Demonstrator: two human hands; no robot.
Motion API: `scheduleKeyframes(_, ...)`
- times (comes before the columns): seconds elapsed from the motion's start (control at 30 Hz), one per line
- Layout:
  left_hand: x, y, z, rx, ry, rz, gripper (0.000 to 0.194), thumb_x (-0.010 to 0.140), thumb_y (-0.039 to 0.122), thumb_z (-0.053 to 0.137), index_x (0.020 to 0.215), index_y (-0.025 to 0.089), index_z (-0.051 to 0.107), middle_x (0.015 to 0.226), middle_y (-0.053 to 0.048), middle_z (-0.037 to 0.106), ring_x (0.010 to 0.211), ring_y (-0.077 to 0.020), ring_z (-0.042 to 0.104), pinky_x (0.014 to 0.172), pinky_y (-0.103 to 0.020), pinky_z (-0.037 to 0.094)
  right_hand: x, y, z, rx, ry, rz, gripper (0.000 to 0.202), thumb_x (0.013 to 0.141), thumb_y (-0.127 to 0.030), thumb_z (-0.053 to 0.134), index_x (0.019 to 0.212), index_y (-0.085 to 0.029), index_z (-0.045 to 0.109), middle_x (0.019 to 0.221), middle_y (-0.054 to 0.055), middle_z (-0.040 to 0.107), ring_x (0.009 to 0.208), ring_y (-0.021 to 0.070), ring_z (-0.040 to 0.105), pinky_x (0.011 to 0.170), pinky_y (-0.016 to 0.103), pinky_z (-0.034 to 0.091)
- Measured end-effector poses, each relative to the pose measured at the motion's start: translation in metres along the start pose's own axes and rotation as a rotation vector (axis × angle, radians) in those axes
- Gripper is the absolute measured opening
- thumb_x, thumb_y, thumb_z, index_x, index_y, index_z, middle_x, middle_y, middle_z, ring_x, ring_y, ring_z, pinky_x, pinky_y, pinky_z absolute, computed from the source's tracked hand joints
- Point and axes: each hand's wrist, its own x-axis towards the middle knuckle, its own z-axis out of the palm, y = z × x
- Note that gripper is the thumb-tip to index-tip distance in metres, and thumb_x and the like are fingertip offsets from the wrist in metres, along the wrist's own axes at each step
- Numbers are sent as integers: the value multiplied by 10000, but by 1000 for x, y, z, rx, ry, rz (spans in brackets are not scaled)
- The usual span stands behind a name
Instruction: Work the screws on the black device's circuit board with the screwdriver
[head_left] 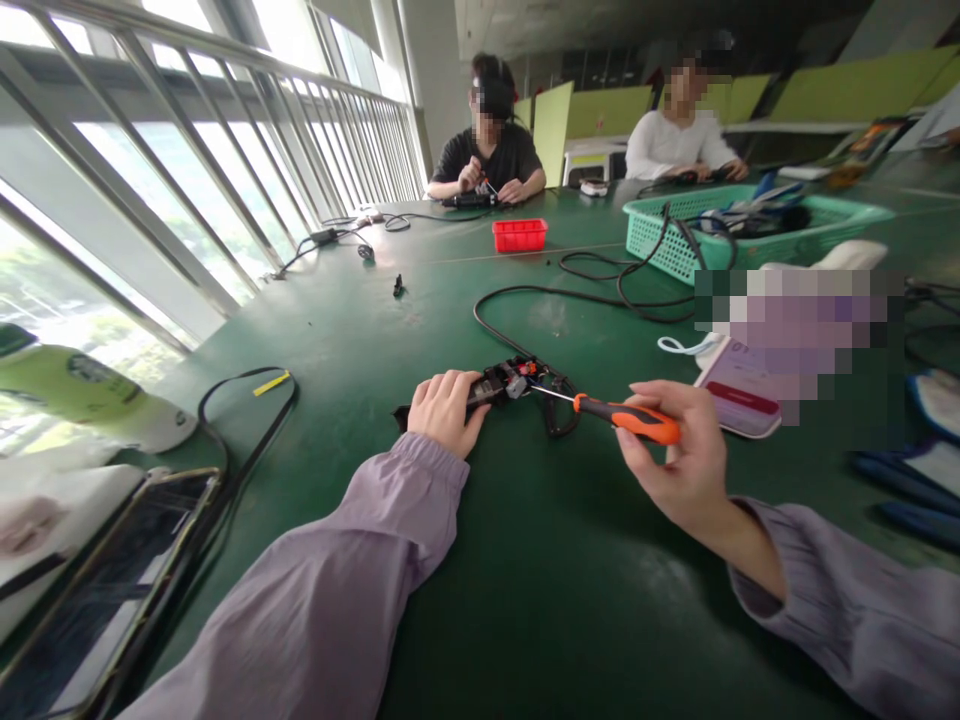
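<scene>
My left hand (444, 412) is wrapped over the body of an opened black corded power tool (495, 385) lying on the green table. Inside its exposed end, small red and grey parts and wiring show. My right hand (679, 450) grips the orange and black handle of a screwdriver (628, 416). The screwdriver's thin shaft points left, and its tip is at the exposed red and grey parts; whether it touches a screw is too small to tell. A black cord (517, 290) runs from the tool back across the table. My left palm hides part of the tool's body.
A red tray (520, 236) and a small black part (399, 287) lie beyond the tool. At the right are a green basket (652, 238) with tools and a phone (739, 395). A bottle (90, 390) and another phone (112, 590) lie left. Two people sit opposite.
</scene>
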Motion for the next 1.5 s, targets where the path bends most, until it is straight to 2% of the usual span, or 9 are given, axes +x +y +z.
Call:
scheduleKeyframes(0.1, -1, 0, 0, -7, 4, 9, 312, 795, 287, 518, 1088, 178, 513, 1038, -68, 600, 986, -233, 529, 870, -362, 392, -1, -2, -1, -23, -104, 32, 208, 732, -142, 597, 915, -221, 540, 803, 1, 556, 616, 104, 577, 570, 237, 499)
scheduleKeyframes(0.27, 0, 1, -1, -17, 6, 5, 312, 775, 292, 509, 1067, 182, 510, 1015, -65, 600, 960, -231, 553, 857, -361, 410, -1, -1, 0, 6, 28, -53, 377, 702, -129, 614, 1049, -229, 506, 883, 28, 545, 801, 162, 578, 696, 302, 504)
scheduleKeyframes(0.43, 1, 4, -3, -39, 14, -12, 313, 746, 282, 514, 1046, 194, 510, 1003, -46, 602, 933, -205, 582, 842, -329, 429, -1, -1, -1, -52, -54, -23, 251, 713, -140, 616, 931, -238, 538, 838, 11, 564, 672, 125, 575, 607, 261, 504)
scheduleKeyframes(0.63, 0, 5, -5, -20, 19, -5, 313, 735, 286, 524, 1031, 184, 516, 992, -44, 603, 916, -206, 587, 808, -317, 443, -1, 1, 0, -19, 68, -74, 360, 701, -148, 621, 1034, -232, 511, 893, 35, 552, 784, 172, 592, 669, 319, 521)
scheduleKeyframes(0.77, 1, 4, -3, -10, 17, -5, 313, 736, 286, 523, 1033, 189, 512, 992, -41, 600, 898, -205, 588, 794, -316, 443, -1, -1, -1, -67, -38, -35, 241, 716, -154, 625, 931, -228, 544, 843, 18, 563, 666, 127, 583, 598, 266, 508)
scheduleKeyframes(0.93, 2, 2, -2, 2, -3, 0, 328, 756, 325, 536, 1049, 181, 505, 1003, -52, 597, 902, -214, 586, 796, -327, 440, -1, -1, 0, -14, 32, -83, 362, 708, -146, 618, 1041, -232, 504, 870, 28, 555, 780, 164, 584, 683, 310, 506)
scheduleKeyframes(1.1, 2, -1, -3, -24, -43, 21, 331, 801, 326, 526, 1095, 180, 479, 1045, -71, 589, 976, -221, 566, 839, -347, 423, -1, -3, -1, -105, -56, -41, 191, 731, -198, 609, 908, -230, 546, 815, 15, 579, 661, 139, 585, 599, 280, 496)
scheduleKeyframes(1.3, -1, -3, -4, -25, -66, 45, 352, 821, 335, 506, 1136, 182, 467, 1099, -75, 580, 1007, -221, 550, 862, -355, 403, -1, -9, -3, -129, 72, -115, 307, 716, -181, 596, 1011, -210, 520, 898, 48, 588, 793, 183, 602, 704, 337, 502)
scheduleKeyframes(1.5, -6, 0, -8, -58, -64, 88, 360, 827, 345, 489, 1141, 171, 498, 1093, -78, 595, 1014, -223, 532, 913, -366, 359, -11, -22, -11, -182, -13, -38, 64, 752, -225, 568, 814, -218, 554, 723, 9, 604, 663, 158, 567, 631, 307, 475)
